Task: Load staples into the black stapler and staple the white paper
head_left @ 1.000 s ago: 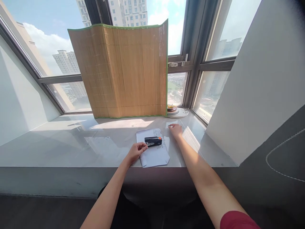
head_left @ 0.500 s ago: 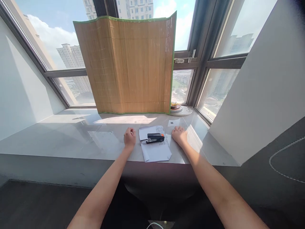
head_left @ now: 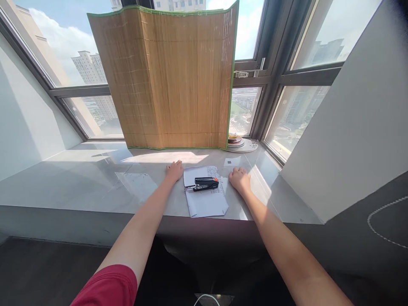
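Note:
A black stapler with an orange-red patch at its right end lies across a small stack of white papers, some with writing on them. To the left of the papers, my left hand rests on the pale sill, fingers reaching forward and holding nothing. My right hand lies palm down on the sill at the right of the papers, its fingers slightly bent and apart, with nothing seen in them. Neither hand touches the stapler.
A bamboo mat with green edging stands upright against the window. Stacked plates sit behind its right edge. A small white card lies beyond my right hand. A clear sheet is at the left. The sill's front edge runs before me.
My left hand has gone from a loosely curled fist to stretched fingers and moved slightly forward. My right hand stays in place. The view has shifted slightly, showing a red sleeve.

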Action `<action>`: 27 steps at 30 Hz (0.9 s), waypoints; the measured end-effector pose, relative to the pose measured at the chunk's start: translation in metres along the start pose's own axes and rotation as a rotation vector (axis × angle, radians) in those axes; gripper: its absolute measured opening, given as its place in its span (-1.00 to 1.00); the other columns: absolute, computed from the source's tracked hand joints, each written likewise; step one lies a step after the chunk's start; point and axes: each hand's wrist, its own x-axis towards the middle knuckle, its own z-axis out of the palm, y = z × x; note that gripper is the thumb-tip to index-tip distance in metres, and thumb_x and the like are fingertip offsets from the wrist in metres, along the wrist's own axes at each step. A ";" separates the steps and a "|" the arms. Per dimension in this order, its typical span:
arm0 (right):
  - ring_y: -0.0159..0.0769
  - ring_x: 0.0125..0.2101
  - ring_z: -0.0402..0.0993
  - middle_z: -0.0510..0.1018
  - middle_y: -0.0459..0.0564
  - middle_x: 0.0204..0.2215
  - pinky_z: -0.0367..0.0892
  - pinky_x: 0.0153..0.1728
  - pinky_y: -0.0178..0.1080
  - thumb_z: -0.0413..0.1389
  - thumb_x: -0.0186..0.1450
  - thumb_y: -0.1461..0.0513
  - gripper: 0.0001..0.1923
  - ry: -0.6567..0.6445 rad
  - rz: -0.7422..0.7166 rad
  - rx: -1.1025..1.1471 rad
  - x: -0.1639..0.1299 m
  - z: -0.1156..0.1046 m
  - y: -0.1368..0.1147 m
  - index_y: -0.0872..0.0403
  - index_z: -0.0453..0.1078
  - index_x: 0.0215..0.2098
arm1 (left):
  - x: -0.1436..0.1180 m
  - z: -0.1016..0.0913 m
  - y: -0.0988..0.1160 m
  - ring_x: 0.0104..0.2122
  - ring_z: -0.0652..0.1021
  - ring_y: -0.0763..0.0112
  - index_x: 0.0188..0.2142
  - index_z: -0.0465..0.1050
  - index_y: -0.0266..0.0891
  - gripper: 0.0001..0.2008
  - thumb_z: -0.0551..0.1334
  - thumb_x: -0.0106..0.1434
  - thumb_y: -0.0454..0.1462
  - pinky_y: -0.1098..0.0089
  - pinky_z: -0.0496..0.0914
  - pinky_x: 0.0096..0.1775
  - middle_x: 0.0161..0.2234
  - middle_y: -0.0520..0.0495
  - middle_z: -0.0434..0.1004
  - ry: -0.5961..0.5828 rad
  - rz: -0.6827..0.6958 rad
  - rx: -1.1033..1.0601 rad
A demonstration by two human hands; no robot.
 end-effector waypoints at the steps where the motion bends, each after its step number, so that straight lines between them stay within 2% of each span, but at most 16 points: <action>1: 0.19 -0.01 0.44 0.51 0.39 -0.08 0.30 -0.06 0.08 -0.09 0.48 0.22 -0.64 -0.005 0.003 0.003 0.000 0.000 0.000 0.22 0.51 -0.05 | -0.005 0.000 0.001 0.28 0.39 -0.02 0.21 0.41 -0.20 -0.59 -0.03 0.47 -0.32 -0.08 0.25 0.23 0.26 -0.33 0.44 0.029 0.007 -0.005; 5: 0.24 0.02 0.41 0.50 0.43 -0.05 0.28 -0.03 0.11 -0.08 0.47 0.23 -0.63 -0.023 0.018 0.014 0.001 0.000 0.001 0.25 0.51 -0.03 | -0.039 -0.001 0.003 0.05 0.50 0.05 -0.02 0.49 -0.23 -0.73 0.03 0.46 -0.37 0.15 0.37 0.07 -0.02 -0.32 0.54 0.147 0.032 -0.033; 9: 0.22 0.01 0.40 0.50 0.40 -0.07 0.27 -0.03 0.09 -0.09 0.47 0.23 -0.63 -0.016 0.000 -0.005 0.000 0.001 0.002 0.24 0.52 -0.06 | -0.078 -0.001 -0.001 -0.01 0.50 0.09 0.00 0.51 -0.21 -0.69 0.04 0.44 -0.43 0.24 0.40 -0.05 -0.07 -0.26 0.52 0.186 0.049 -0.078; 12: 0.11 -0.05 0.41 0.51 0.32 -0.15 0.28 -0.05 0.01 -0.09 0.44 0.28 -0.67 -0.008 -0.045 0.030 -0.001 0.001 0.001 0.20 0.51 -0.17 | -0.094 0.000 -0.005 -0.06 0.52 0.12 0.02 0.56 -0.22 -0.61 0.01 0.42 -0.47 0.25 0.42 -0.07 -0.09 -0.26 0.51 0.196 0.032 -0.130; 14: 0.03 -0.06 0.40 0.49 0.25 -0.17 0.29 -0.05 -0.05 -0.06 0.41 0.27 -0.72 0.040 -0.111 0.138 -0.002 0.001 -0.003 0.15 0.50 -0.26 | -0.097 -0.001 -0.006 -0.13 0.56 0.14 -0.01 0.60 -0.23 -0.58 0.01 0.40 -0.49 0.24 0.43 -0.10 -0.11 -0.25 0.52 0.221 0.002 -0.190; 16: -0.04 -0.07 0.38 0.46 0.18 -0.18 0.30 -0.02 -0.09 -0.03 0.40 0.22 -0.75 0.154 -0.149 0.306 -0.005 0.001 -0.011 0.09 0.45 -0.32 | -0.097 -0.003 -0.007 -0.17 0.58 0.17 -0.02 0.62 -0.24 -0.60 0.03 0.39 -0.47 0.23 0.46 -0.10 -0.10 -0.25 0.54 0.281 0.003 -0.287; 18: -0.11 -0.13 0.38 0.44 0.11 -0.19 0.33 -0.03 -0.12 -0.04 0.43 0.14 -0.74 0.237 -0.170 0.507 -0.010 0.001 -0.024 0.05 0.41 -0.31 | -0.095 -0.007 -0.008 -0.19 0.60 0.20 -0.04 0.63 -0.24 -0.67 0.12 0.37 -0.43 0.22 0.49 -0.07 -0.10 -0.23 0.58 0.341 0.023 -0.403; 20: -0.16 -0.17 0.38 0.43 0.07 -0.18 0.37 -0.09 -0.15 -0.05 0.47 0.07 -0.73 0.197 -0.271 0.685 -0.018 0.001 -0.038 0.03 0.39 -0.22 | -0.093 -0.010 -0.009 -0.25 0.60 0.23 -0.09 0.65 -0.22 -0.74 0.22 0.32 -0.39 0.21 0.51 -0.05 -0.15 -0.18 0.61 0.362 0.039 -0.499; 22: -0.16 -0.13 0.40 0.43 0.06 -0.09 0.39 -0.10 -0.16 0.01 0.46 0.03 -0.74 0.072 -0.479 0.752 -0.026 0.001 -0.049 0.01 0.37 -0.07 | -0.093 -0.013 -0.010 -0.30 0.59 0.26 -0.13 0.67 -0.20 -0.78 0.29 0.28 -0.38 0.21 0.52 -0.08 -0.20 -0.14 0.63 0.370 0.058 -0.556; 25: -0.09 -0.01 0.38 0.43 0.10 0.02 0.36 0.02 -0.10 0.15 0.42 0.07 -0.69 -0.063 -0.748 0.624 -0.034 0.002 -0.059 -0.01 0.33 0.06 | -0.096 -0.015 -0.006 -0.31 0.56 0.29 -0.11 0.66 -0.20 -0.79 0.28 0.32 -0.35 0.25 0.50 -0.14 -0.21 -0.13 0.62 0.436 0.117 -0.591; 27: -0.06 0.01 0.37 0.43 0.12 0.02 0.35 0.05 -0.07 0.16 0.42 0.12 -0.71 -0.082 -0.805 0.539 -0.036 0.004 -0.060 0.00 0.34 0.07 | -0.100 -0.015 -0.001 -0.30 0.53 0.31 -0.06 0.63 -0.22 -0.78 0.24 0.37 -0.33 0.28 0.48 -0.15 -0.20 -0.14 0.59 0.472 0.171 -0.601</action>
